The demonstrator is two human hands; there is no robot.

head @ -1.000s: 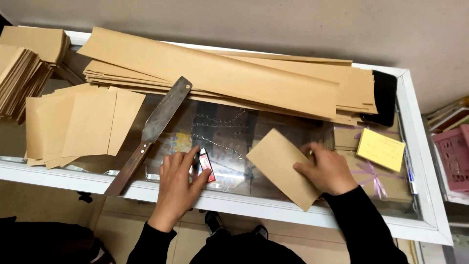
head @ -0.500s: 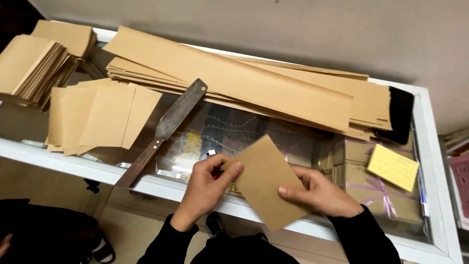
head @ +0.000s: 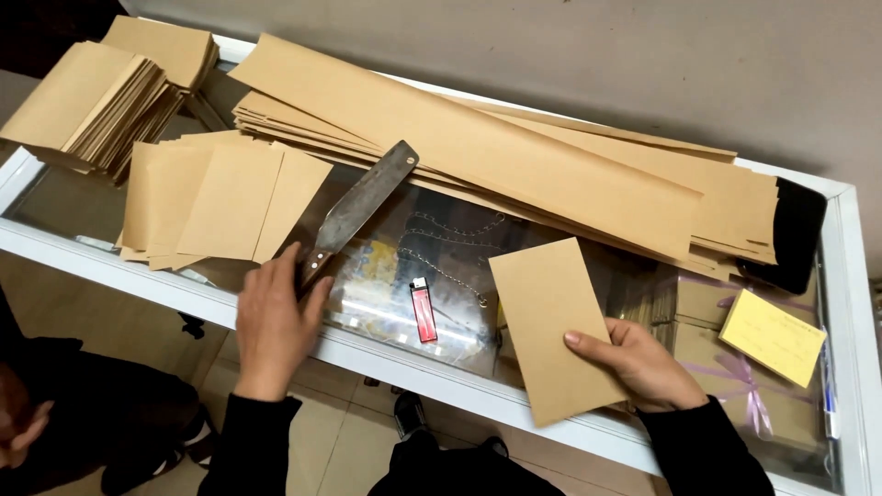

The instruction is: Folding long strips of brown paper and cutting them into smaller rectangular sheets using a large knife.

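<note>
My right hand (head: 639, 363) holds a brown paper rectangle (head: 549, 317) flat over the near edge of a glass-topped counter (head: 386, 354). My left hand (head: 273, 323) is closed around the handle of a long flat metal knife (head: 360, 204) that lies diagonally on the glass. A red lighter (head: 424, 311) lies on the glass between the two hands.
Long brown paper strips (head: 496, 156) are stacked across the back of the counter. Cut brown rectangles (head: 216, 202) lie fanned at left, thicker stacks (head: 101, 92) beyond them. A yellow notepad (head: 772, 337) and a black object (head: 793, 234) sit at right.
My left hand has left the paper rectangle and gone left onto the knife handle. The right hand keeps the rectangle alone. The lighter, covered before, now lies uncovered.
</note>
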